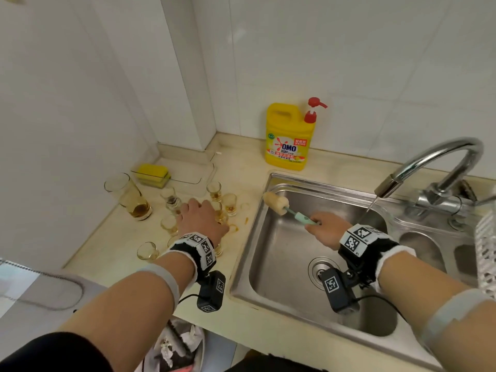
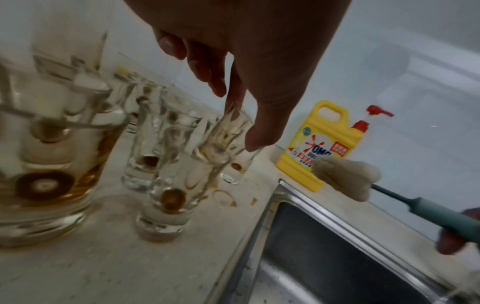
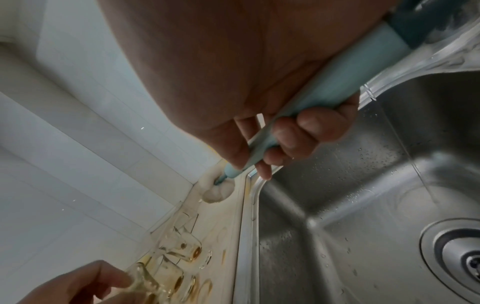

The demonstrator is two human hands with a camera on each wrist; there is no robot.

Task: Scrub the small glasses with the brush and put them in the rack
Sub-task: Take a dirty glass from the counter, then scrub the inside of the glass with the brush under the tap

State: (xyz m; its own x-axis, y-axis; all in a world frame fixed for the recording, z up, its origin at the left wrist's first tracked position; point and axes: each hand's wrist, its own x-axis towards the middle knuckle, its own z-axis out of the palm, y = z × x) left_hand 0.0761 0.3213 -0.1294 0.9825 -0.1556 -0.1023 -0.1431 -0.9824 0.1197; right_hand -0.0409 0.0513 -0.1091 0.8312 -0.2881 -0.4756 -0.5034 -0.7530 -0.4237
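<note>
So from where I'm sitting on the feed, the left hand (image 1: 201,216) is hovering over the bunch of small glasses (image 1: 230,202) on the counter (image 1: 112,237), and the head view is basically hiding what the fingers are doing. The left wrist cam is filling that in: thumb and fingers are pinching one small glass (image 2: 235,131) by its rim, and it's tilting, with brown residue in the bottom. Other small glasses are standing just below and to the left of that pinch, plus a bigger tumbler (image 2: 49,164) with amber liquid further left.

The right hand (image 1: 326,229) is wrapping around the teal handle of the brush (image 1: 284,205) over the sink (image 1: 281,264). The right wrist cam is showing the fingers curling tight around that handle, which the head view is only hinting at. The sponge head is sticking out past the grip toward the counter, near the sink's left rim.

Only the head view is catching the faucet (image 1: 440,162) running a thin stream behind the right hand, the yellow detergent bottle (image 1: 288,136) beyond the brush tip, and a yellow sponge (image 1: 153,173) in a clear tray past the glasses. A white perforated thing is poking in at the far right edge; I can't tell if it's the rack.
</note>
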